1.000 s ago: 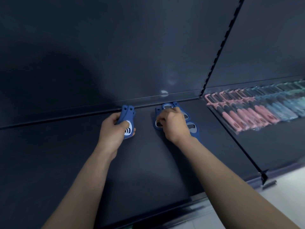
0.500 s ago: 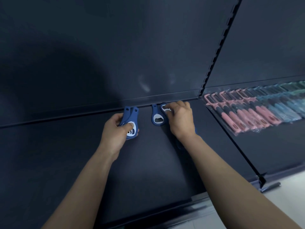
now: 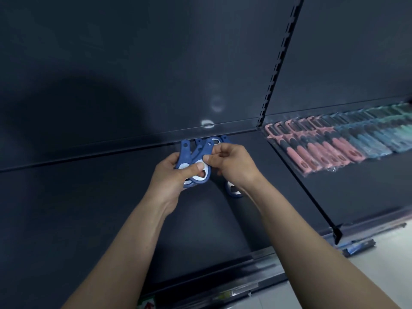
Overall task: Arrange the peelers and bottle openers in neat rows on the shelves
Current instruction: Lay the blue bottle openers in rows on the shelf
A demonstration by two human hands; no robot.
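The left hand [image 3: 169, 177] grips a fanned stack of blue bottle openers [image 3: 185, 150] near the back edge of the dark shelf [image 3: 111, 208], thumb curled over their metal ends, while the right hand [image 3: 234, 166] pinches the top one. A loose opener [image 3: 233, 191] lies flat under the right wrist, and packaged peelers [image 3: 334, 148] sit in rows along the neighbouring shelf's [image 3: 356, 192] back edge.

No text, label or number is legible anywhere.

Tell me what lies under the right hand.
A blue bottle opener lies on the shelf below the right hand; only its metal-lined end shows. The hand covers the rest.
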